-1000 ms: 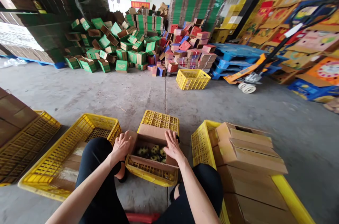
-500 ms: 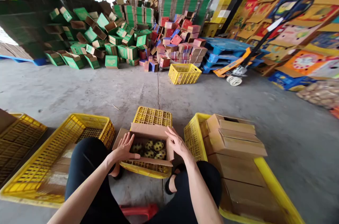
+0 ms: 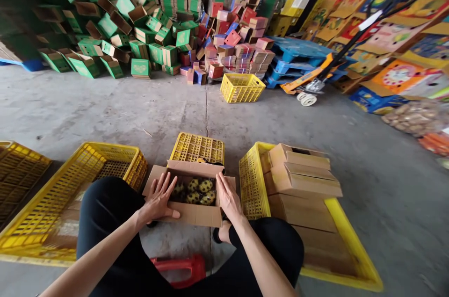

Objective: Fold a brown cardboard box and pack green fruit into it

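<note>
An open brown cardboard box (image 3: 191, 213) sits on an upturned yellow crate (image 3: 198, 148) between my knees. Several yellow-and-dark spotted fruits (image 3: 198, 190) lie inside it. My left hand (image 3: 158, 199) lies flat on the box's left flap and near wall, fingers spread. My right hand (image 3: 228, 196) presses against the right flap, fingers together. Neither hand grips anything.
A yellow crate (image 3: 105, 166) stands at my left, another (image 3: 252, 180) at my right holds stacked closed brown cartons (image 3: 301, 180). A red stool (image 3: 178, 266) is under me. Farther off lie heaps of green and red boxes (image 3: 147, 39), a small yellow crate (image 3: 242, 87) and a pallet jack (image 3: 308, 86).
The view tilted down. Both hands slid from the box's upper flaps to its sides, and the near flap has folded down over the crate's front.
</note>
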